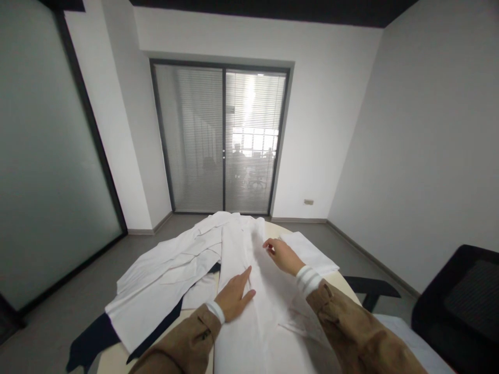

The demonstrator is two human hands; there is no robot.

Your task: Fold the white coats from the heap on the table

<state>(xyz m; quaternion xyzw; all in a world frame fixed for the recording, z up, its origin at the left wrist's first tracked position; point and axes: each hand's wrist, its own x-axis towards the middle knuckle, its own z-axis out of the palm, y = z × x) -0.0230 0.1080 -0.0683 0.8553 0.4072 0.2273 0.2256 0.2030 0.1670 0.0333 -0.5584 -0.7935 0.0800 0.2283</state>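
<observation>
A white garment, long and buttonless as far as I can see, lies spread over the table in front of me. My left hand rests on it with thumb and forefinger stretched apart. Farther up and to the right is my right hand, its fingers loosely bent with a small gap at the tips, just over the cloth; whether the fingertips touch it I cannot tell. A white sleeve or panel fans out to the left over the table edge. Folded white cloth lies beyond my right wrist.
The pale table has a rounded edge. Dark chair parts show under the cloth at left. A black mesh chair with an armrest stands at right, white cloth beside it. Glass doors with blinds are ahead.
</observation>
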